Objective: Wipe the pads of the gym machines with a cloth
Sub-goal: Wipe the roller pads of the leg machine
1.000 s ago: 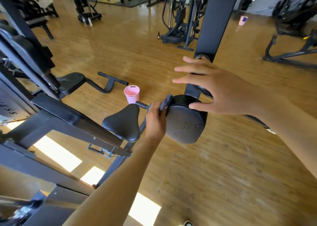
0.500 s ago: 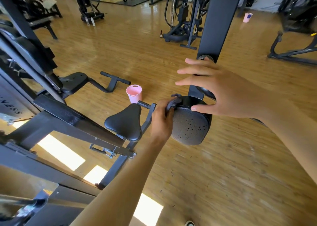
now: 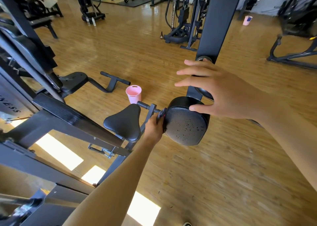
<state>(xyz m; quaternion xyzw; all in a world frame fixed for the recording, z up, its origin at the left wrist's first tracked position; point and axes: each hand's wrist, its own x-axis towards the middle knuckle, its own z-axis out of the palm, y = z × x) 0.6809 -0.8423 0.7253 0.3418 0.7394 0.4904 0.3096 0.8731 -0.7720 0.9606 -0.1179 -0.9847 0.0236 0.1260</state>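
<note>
Head view looks down on a dark cloth [image 3: 161, 114] bunched in the left hand [image 3: 154, 127], whose fingers curl round it and press it against the left edge of a black rounded pad [image 3: 186, 124]; only a small fold of the cloth shows above the knuckles, the rest is hidden inside the grip. The pad lies directly to the right of that grip, touching it, its textured face tilted up toward the camera and dotted with small dark specks. On the pad's upper right edge rests the thumb of the right hand [image 3: 221, 93], whose other fingers are spread straight and lifted clear above the pad, holding nothing. Just left of the gripping hand a short black bar [image 3: 147, 106] runs from the pad's side toward a black triangular seat [image 3: 124, 123], which sits beside the left wrist without touching it. Beyond the bar, farther from the grip, a pink cup-shaped bin [image 3: 133, 94] stands upright on the wooden floor [image 3: 214, 174]. A broad black upright post [image 3: 217, 19] rises behind the right hand. To the far left of the grip the machine's slanted frame [image 3: 68, 115] crosses the view, and other gym machines stand well apart at the back.
</note>
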